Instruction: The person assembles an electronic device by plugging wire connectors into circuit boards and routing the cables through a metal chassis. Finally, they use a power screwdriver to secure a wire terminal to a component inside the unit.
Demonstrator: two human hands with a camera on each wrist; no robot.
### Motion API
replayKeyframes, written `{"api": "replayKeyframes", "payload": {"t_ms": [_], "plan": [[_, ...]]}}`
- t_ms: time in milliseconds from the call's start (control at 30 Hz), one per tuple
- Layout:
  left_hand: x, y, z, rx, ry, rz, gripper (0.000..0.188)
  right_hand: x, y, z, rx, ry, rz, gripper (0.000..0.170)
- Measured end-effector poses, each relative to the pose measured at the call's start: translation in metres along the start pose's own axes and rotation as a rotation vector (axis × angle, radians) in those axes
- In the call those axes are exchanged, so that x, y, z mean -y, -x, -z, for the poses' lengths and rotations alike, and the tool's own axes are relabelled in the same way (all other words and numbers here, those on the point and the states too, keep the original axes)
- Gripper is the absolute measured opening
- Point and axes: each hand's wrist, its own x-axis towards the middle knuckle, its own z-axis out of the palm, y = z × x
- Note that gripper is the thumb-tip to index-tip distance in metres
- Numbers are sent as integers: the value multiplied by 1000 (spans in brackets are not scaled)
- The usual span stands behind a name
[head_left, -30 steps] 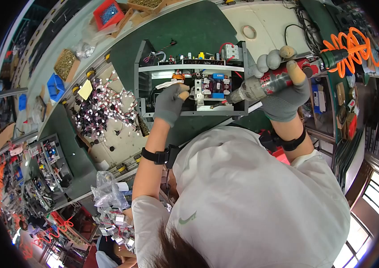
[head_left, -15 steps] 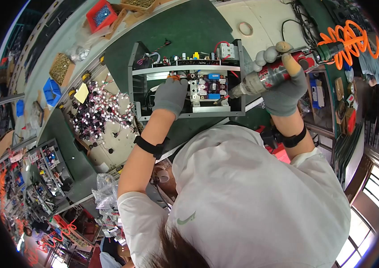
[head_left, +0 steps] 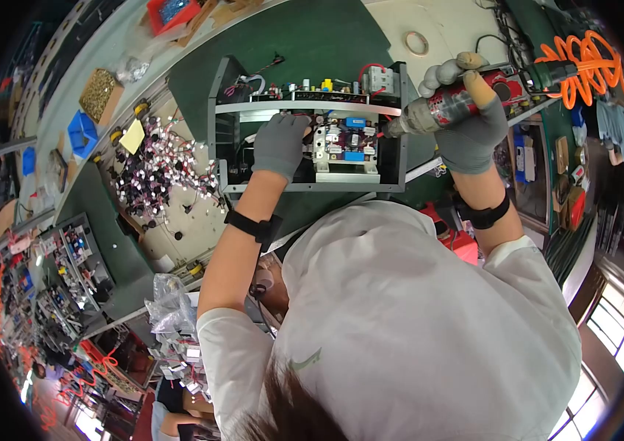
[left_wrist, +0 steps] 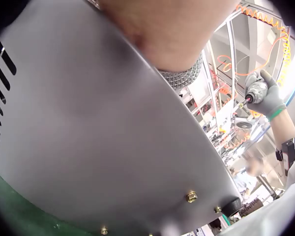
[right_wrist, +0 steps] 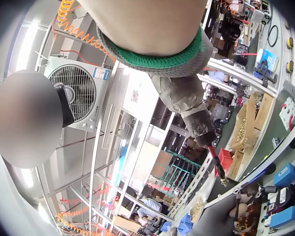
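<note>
An open grey metal chassis (head_left: 312,187) holds a circuit assembly with blue parts (head_left: 354,156). My gloved left hand (head_left: 280,145) reaches inside, left of that assembly; its fingertips are partly hidden. In the right wrist view the left hand (right_wrist: 214,221) is blurred beside a copper coil (right_wrist: 248,221). My gloved right hand (head_left: 474,136) grips a red and grey power driver (head_left: 437,110), its nose at the chassis's right side. The driver (right_wrist: 187,105) carries a bit with a small brass-coloured piece (right_wrist: 224,181) at its tip. In the left wrist view, the chassis side panel (left_wrist: 103,118) fills most of the picture.
Loose connectors with wires (head_left: 158,176) lie heaped left of the chassis. Beyond them stand a blue bin (head_left: 82,134), a box of small brass-coloured parts (head_left: 100,95) and a red bin (head_left: 172,13). An orange coiled hose (head_left: 591,66) runs from the driver.
The driver's nose has moved up and away from the chassis's lower rail. My left hand has gone from the pale wire end to beside the circuit assembly, with its fingers further in.
</note>
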Motion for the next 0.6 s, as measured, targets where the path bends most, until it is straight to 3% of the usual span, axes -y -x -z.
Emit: {"api": "replayKeyframes", "payload": {"t_ms": [167, 233, 367, 600], "plan": [[1, -1, -5, 59, 49, 108, 19, -27, -13, -14, 178, -40, -39, 23], [3, 0, -6, -89, 117, 12, 30, -39, -16, -21, 121, 76, 111, 22], [2, 0, -4, -63, 118, 28, 26, -62, -20, -16, 289, 210, 216, 21], [3, -2, -7, 4, 153, 76, 22, -88, -11, -20, 280, 159, 101, 24]]}}
